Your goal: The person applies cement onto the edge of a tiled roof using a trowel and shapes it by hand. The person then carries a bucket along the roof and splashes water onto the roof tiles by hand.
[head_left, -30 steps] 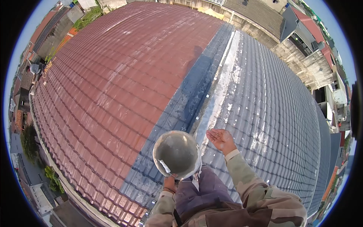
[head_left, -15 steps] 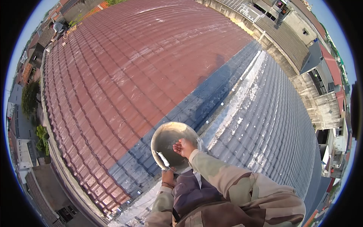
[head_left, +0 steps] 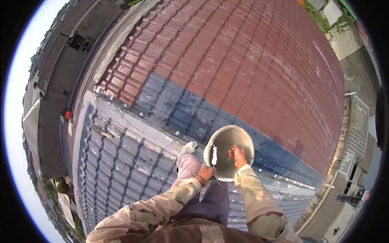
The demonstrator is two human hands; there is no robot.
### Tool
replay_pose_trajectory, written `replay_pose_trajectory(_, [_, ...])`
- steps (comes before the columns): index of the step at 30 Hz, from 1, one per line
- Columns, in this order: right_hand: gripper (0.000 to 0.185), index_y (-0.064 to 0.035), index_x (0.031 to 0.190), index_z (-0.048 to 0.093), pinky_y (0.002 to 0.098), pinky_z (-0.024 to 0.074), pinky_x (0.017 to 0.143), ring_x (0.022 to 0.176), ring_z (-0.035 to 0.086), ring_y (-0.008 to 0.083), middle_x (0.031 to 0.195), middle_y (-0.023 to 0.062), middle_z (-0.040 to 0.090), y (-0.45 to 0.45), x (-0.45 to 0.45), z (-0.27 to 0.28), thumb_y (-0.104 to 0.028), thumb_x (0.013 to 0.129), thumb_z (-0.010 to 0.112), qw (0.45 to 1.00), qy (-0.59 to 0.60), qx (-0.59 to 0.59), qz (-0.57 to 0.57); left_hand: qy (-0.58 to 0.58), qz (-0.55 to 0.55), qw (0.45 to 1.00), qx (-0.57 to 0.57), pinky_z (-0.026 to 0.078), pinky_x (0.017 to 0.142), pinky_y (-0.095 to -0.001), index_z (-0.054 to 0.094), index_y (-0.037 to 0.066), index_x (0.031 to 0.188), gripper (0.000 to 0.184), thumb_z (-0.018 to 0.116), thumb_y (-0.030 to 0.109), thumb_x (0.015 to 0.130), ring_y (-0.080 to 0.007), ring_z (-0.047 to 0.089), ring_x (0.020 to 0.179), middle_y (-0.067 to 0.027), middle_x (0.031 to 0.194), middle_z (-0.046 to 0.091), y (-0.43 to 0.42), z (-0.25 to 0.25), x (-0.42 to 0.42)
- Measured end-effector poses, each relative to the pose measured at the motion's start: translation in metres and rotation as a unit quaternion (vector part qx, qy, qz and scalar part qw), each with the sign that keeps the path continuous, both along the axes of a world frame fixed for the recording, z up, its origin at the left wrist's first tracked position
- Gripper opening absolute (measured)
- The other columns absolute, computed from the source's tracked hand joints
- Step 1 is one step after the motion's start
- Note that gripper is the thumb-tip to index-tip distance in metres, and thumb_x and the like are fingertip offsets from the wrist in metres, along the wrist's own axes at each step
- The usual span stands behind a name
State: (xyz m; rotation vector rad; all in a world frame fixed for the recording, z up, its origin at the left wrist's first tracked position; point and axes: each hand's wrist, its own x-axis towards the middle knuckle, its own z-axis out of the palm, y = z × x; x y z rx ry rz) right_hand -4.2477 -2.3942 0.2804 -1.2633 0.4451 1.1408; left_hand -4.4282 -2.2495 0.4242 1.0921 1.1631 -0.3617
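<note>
A pale, dirt-streaked bucket [head_left: 248, 139] is tilted in front of my body, its mouth facing up toward me. My left hand [head_left: 205, 174] grips the bucket's near-left rim with closed fingers. My right hand [head_left: 239, 155] is inside the bucket's mouth with its fingers curled in. Whatever it holds, if anything, is hidden by the fingers. A white wrapped-looking grip [head_left: 214, 154] lies against the left inner wall, with a thin wire handle [head_left: 219, 182] curving down from it. The inside of the bucket looks grey.
Red roof tiles [head_left: 243, 52] slope beyond a blue-grey painted strip [head_left: 194, 111]. A cement-smeared ridge [head_left: 137, 127] crosses the roof by my shoe [head_left: 189, 148]. A trowel-like tool [head_left: 102, 132] lies on the grey tiles [head_left: 121, 162] at left. Roof edges drop toward neighbouring buildings.
My view has swung left, toward the roof's left edge. The bucket appears further right, both hands still at it. My shoe and the trowel-like tool have come into view.
</note>
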Motion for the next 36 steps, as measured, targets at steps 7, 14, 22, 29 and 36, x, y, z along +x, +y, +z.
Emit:
replay_pose_trajectory(7, [0.041, 0.0013, 0.088, 0.058, 0.0351, 0.0540, 0.051, 0.057, 0.063, 0.0257, 0.074, 0.0161, 0.066, 0.049, -0.013, 0.034, -0.035, 0.103, 0.047, 0.968, 0.022, -0.235, 0.089, 0.054, 0.105, 0.993, 0.024, 0.051, 0.083, -0.0383, 0.048, 0.003, 0.139, 0.063, 0.069, 0.012, 0.080, -0.0257, 0.063, 0.099, -0.0178, 0.116, 0.066, -0.033, -0.051, -0.030])
replay_pose_trajectory(14, [0.040, 0.0032, 0.086, 0.058, 0.0334, 0.0571, 0.067, 0.076, 0.067, 0.0299, 0.086, 0.0202, 0.068, 0.168, -0.039, 0.069, -0.030, 0.103, 0.045, 0.976, 0.185, -0.111, 0.035, 0.033, 0.258, 0.965, -0.030, 0.052, 0.086, -0.0388, 0.044, 0.001, 0.142, 0.065, 0.068, 0.015, 0.083, -0.0285, 0.065, 0.100, -0.0214, 0.117, 0.066, -0.003, -0.060, -0.070])
replay_pose_trajectory(22, [0.049, 0.0194, 0.139, 0.034, 0.0547, 0.0291, 0.118, 0.140, 0.035, 0.0488, 0.149, 0.0370, 0.034, 0.635, -0.185, 0.169, -0.011, 0.101, 0.035, 0.946, 0.104, 0.153, 0.267, 0.056, 0.262, 0.963, -0.012, 0.051, 0.089, -0.0357, 0.022, 0.002, 0.155, 0.083, 0.062, 0.017, 0.084, -0.0283, 0.065, 0.107, -0.0254, 0.119, 0.065, 0.067, -0.107, -0.097])
replay_pose_trajectory(29, [0.058, 0.0110, 0.150, 0.022, 0.0573, 0.0297, 0.118, 0.145, 0.027, 0.0450, 0.156, 0.0321, 0.022, 0.796, -0.228, 0.276, -0.013, 0.101, 0.042, 0.901, 0.024, 0.288, 0.325, 0.023, 0.293, 0.954, 0.063, 0.052, 0.089, -0.0444, 0.032, -0.002, 0.150, 0.075, 0.058, 0.021, 0.083, -0.0413, 0.066, 0.106, -0.0328, 0.112, 0.066, 0.100, -0.153, -0.125])
replay_pose_trajectory(36, [0.023, -0.0046, 0.082, 0.061, 0.0288, 0.0527, 0.056, 0.060, 0.062, 0.0169, 0.072, 0.0080, 0.065, 0.563, -0.140, 0.139, -0.020, 0.098, 0.053, 0.947, -0.148, -0.038, 0.282, 0.036, 0.364, 0.930, 0.025, 0.053, 0.084, -0.0389, 0.054, 0.000, 0.132, 0.048, 0.061, 0.016, 0.087, -0.0277, 0.067, 0.094, -0.0187, 0.102, 0.070, 0.144, -0.086, -0.136])
